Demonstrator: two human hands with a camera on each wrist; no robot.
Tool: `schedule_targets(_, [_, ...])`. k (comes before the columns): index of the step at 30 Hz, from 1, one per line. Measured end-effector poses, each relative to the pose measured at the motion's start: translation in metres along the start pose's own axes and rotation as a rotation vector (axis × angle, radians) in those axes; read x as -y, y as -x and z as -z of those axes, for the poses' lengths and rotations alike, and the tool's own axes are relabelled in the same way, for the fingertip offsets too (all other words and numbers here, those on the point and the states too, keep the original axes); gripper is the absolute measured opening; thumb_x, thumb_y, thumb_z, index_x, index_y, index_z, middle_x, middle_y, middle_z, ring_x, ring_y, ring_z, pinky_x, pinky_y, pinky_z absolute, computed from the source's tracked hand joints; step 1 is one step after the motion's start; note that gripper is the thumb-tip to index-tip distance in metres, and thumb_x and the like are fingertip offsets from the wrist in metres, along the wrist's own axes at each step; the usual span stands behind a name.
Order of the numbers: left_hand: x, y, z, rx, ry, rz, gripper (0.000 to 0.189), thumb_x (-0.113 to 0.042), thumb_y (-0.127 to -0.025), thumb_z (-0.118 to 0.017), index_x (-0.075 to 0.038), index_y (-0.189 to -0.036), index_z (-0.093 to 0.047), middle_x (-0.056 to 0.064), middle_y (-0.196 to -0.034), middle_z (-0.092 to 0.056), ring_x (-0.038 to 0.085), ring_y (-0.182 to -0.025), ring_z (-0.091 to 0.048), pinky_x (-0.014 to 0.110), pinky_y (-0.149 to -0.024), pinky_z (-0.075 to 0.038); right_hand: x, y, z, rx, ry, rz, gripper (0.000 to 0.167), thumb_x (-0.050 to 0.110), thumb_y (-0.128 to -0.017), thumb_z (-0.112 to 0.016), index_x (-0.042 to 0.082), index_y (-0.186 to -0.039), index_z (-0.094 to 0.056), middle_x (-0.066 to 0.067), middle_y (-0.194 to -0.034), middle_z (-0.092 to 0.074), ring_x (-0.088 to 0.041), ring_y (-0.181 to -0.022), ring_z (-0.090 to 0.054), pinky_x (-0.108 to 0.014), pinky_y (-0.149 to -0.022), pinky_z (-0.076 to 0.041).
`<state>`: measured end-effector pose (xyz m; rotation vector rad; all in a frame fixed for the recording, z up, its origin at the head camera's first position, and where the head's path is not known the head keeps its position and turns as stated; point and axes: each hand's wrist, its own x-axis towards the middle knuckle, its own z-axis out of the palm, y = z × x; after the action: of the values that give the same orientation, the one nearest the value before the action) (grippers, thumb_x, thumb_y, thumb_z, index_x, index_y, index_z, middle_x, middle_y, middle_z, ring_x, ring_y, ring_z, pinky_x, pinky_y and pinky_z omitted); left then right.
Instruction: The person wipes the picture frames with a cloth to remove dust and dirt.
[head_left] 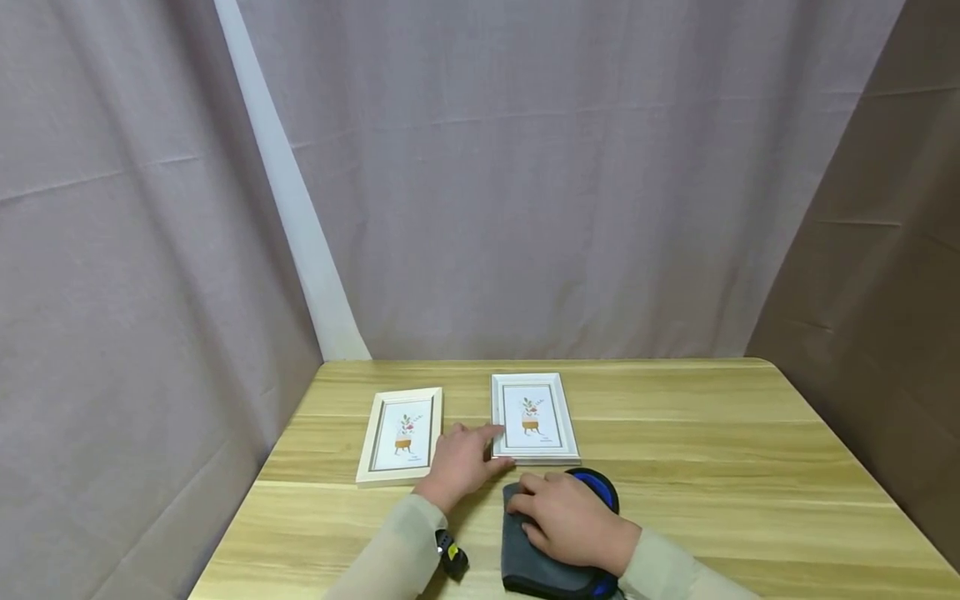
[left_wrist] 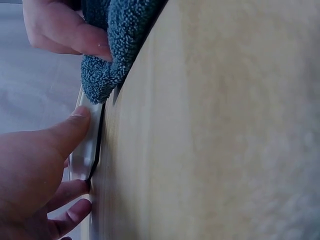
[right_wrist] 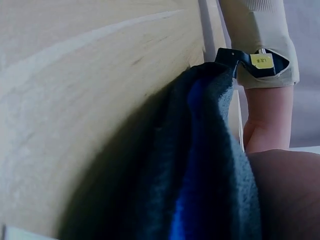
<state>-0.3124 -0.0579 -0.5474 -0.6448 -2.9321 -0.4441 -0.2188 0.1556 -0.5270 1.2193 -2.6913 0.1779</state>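
A white picture frame (head_left: 568,417) with a plant print lies face up near the table's middle. At its near left corner is my left hand (head_left: 462,458), thumb along the front edge and index finger over the left side. In the left wrist view, the thumb and fingers (left_wrist: 74,187) hold the frame's edge (left_wrist: 86,142). My right hand (head_left: 573,517) grips a folded grey terry cloth (head_left: 540,571) with black trim, just in front of the frame. Blue lining (right_wrist: 192,165) shows inside its fold; fingertips press into the pile (left_wrist: 127,35).
A cream picture frame (head_left: 367,454) with a similar print lies left of my left hand. Both rest on a wood-grain table (head_left: 712,467). Grey curtains (head_left: 525,208) hang behind its back edge and along the sides. A black strap device (head_left: 453,557) sits on my left wrist.
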Motion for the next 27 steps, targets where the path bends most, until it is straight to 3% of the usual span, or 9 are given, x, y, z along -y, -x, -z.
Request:
schedule_targets(12, [-0.003, 0.005, 0.003, 0.022, -0.014, -0.011, 0.068, -0.061, -0.102, -0.073, -0.033, -0.162, -0.058, 0.0, -0.157, -0.063, 0.034, -0.12, -0.064, 0.054, -0.093, -0.05, -0.005, 0.003, 0.005, 0.017, -0.134, -0.056, 0.03, 0.038, -0.104, -0.078, 0.029, -0.133, -0.078, 0.008, -0.117, -0.063, -0.006, -0.088, -0.06, -0.035, -0.078, -0.054])
schedule_targets(18, [-0.004, 0.011, 0.006, 0.026, -0.028, -0.008, 0.068, -0.062, -0.103, -0.071, -0.033, -0.162, -0.057, 0.002, -0.16, -0.061, 0.04, -0.135, -0.061, 0.062, -0.104, -0.049, -0.009, 0.005, 0.011, -0.01, -0.173, -0.072, 0.033, 0.04, -0.103, -0.079, 0.029, -0.135, -0.078, 0.01, -0.119, -0.064, -0.004, -0.093, -0.062, -0.034, -0.079, -0.055])
schedule_targets(22, [-0.004, 0.016, 0.008, 0.003, -0.02, -0.019, 0.063, -0.06, -0.104, -0.07, -0.031, -0.159, -0.06, 0.008, -0.161, -0.057, 0.039, -0.142, -0.057, 0.067, -0.108, -0.047, -0.014, 0.004, 0.015, -0.047, -0.174, -0.1, 0.031, 0.041, -0.103, -0.079, 0.028, -0.131, -0.08, 0.011, -0.118, -0.067, -0.005, -0.092, -0.066, -0.035, -0.075, -0.058])
schedule_targets(27, [-0.008, 0.024, 0.014, -0.04, -0.022, -0.058, 0.051, -0.058, -0.104, -0.071, -0.026, -0.145, -0.072, 0.003, -0.148, -0.067, 0.031, -0.134, -0.061, 0.063, -0.103, -0.05, -0.025, 0.005, 0.024, -0.089, -0.168, -0.143, 0.025, 0.037, -0.103, -0.08, 0.024, -0.124, -0.083, 0.01, -0.113, -0.069, -0.01, -0.094, -0.068, -0.037, -0.075, -0.06])
